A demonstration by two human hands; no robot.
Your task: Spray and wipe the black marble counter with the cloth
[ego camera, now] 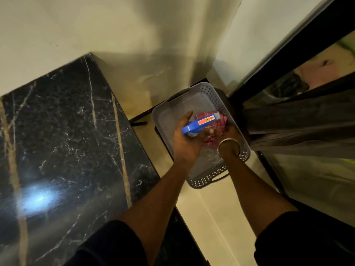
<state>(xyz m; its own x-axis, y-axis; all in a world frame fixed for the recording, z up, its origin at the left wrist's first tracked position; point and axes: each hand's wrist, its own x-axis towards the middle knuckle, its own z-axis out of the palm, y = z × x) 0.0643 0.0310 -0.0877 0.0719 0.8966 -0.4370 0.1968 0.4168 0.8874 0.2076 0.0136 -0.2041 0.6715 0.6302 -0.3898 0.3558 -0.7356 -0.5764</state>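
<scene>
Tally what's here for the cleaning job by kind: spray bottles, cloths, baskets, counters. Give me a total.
Spray bottle: 1
Cloth: 1
Basket: 1
Black marble counter: 1
Total: 4

Head view, steeply downward, close above basket (201, 95)

Glossy veined black marble counter (63, 150), perforated matt grey plastic basket (207, 93), checked woven cloth (221, 122).
</scene>
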